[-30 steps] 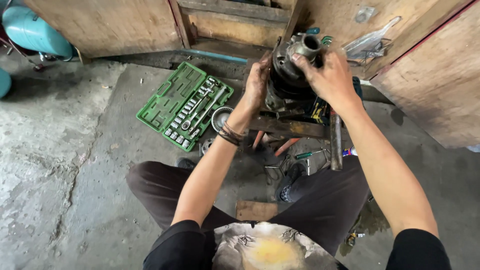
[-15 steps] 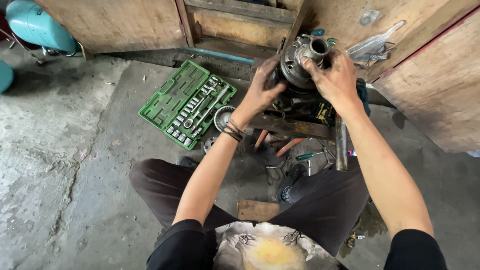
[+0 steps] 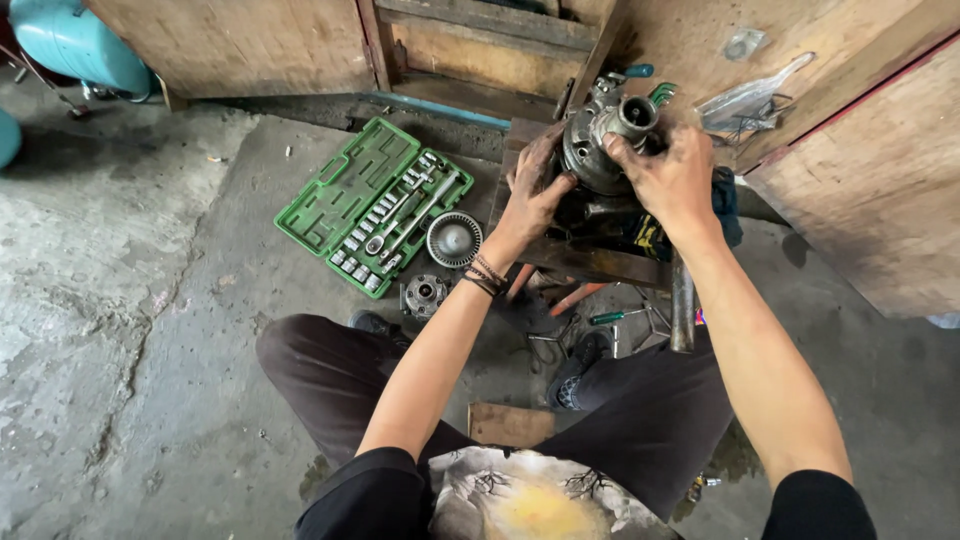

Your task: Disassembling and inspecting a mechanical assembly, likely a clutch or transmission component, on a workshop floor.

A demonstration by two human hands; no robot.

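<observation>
Both hands have slid a little on the greasy metal part (image 3: 600, 150) since half a second ago, and the part's open tube end now shows more clearly. That part is a round, dirty lump of machine with a short tube sticking out of it. It sits on a small wooden stand (image 3: 590, 262) at about one o'clock in the view, close to the wooden wall (image 3: 240, 40). Its long line runs from the fat round body up to the tube, and the tube's open mouth points up and a bit toward two o'clock. On the side toward eight o'clock, the left hand (image 3: 532, 195) is pressed flat on the body, fingers spread and curled around it. Over the top, from four o'clock, lies the right hand (image 3: 672, 178), fingers closed loosely around the tube end with a thumb beside the mouth. At nine o'clock from the part, an open green socket set (image 3: 362, 205) lies on the concrete floor (image 3: 130, 330). Just beside the case sit a round finned wheel (image 3: 454, 238) and a smaller gear piece (image 3: 424, 294). Screwdrivers (image 3: 610, 316) lie under the stand, near the person's knees.
</observation>
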